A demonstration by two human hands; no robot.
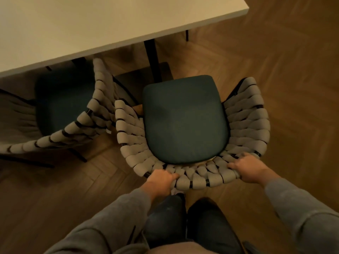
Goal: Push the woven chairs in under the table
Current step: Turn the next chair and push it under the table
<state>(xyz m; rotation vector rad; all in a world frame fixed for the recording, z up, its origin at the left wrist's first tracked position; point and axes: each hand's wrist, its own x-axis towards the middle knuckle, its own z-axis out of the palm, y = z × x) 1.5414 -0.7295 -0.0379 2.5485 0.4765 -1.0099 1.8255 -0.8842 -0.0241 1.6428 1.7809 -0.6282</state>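
Observation:
A woven chair with a pale rope back and dark green cushion stands in front of me, its seat facing the white table. The cushion's front edge lies just short of the table's near edge, beside a black table leg. My left hand grips the left part of the curved backrest rim. My right hand grips the rim on the right. A second woven chair stands to the left, its seat partly under the tabletop, its arm touching the first chair's arm.
Herringbone wood floor spreads to the right and behind the chairs. My legs in dark trousers stand right behind the chair. Another thin black leg shows beneath the table's far corner.

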